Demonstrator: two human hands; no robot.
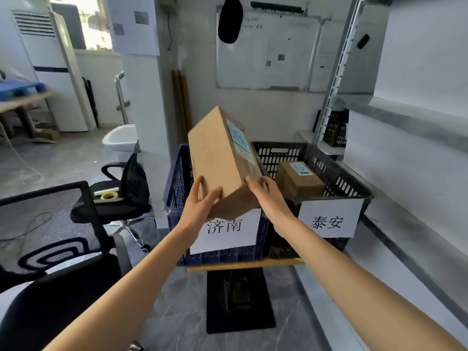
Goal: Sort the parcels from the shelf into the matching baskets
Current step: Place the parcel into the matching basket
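Parcel (220,158) is tilted in the air over the blue basket (177,183) at the bench (253,265) left edge. Left hand (202,198) grip wraps its near bottom corner, right hand (266,196) grip cups the near right edge. Stiff cardboard, probably light, faces smooth: corners are the safest hold.

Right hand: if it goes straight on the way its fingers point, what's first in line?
The cardboard box itself: the right hand grips its lower corner. Taking the box along, it would likely head up and left over the blue basket; depth beyond is unclear.
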